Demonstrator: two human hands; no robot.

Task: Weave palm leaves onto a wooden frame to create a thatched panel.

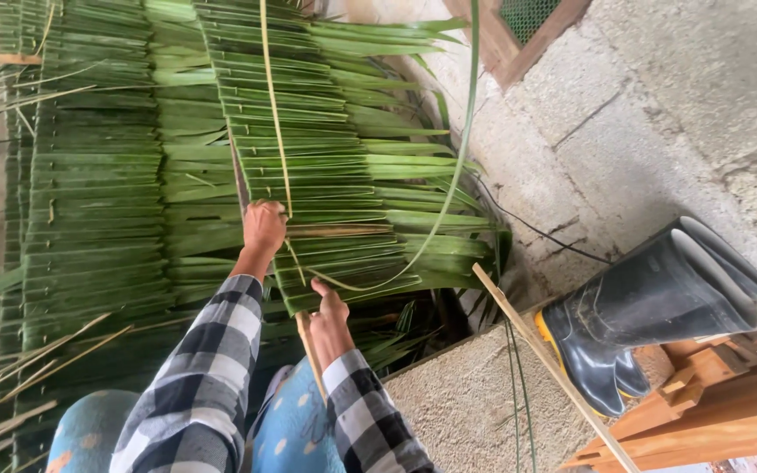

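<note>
Hands are working on a panel of folded green palm leaves lying across the person's lap. The left hand is closing in a fist on a thin pale strip at the panel's middle — the right hand is gripping the wooden spine stick at the near edge. Black rubber boots are standing to the right.

— Where are the hands?

— The left hand grips a pale thin strip against the folded green palm leaves; the right hand rests at the panel's lower edge, beside a wooden slat.

— And around them?

— Black rubber boots lie near the concrete wall, a long stick just beside them.
</note>
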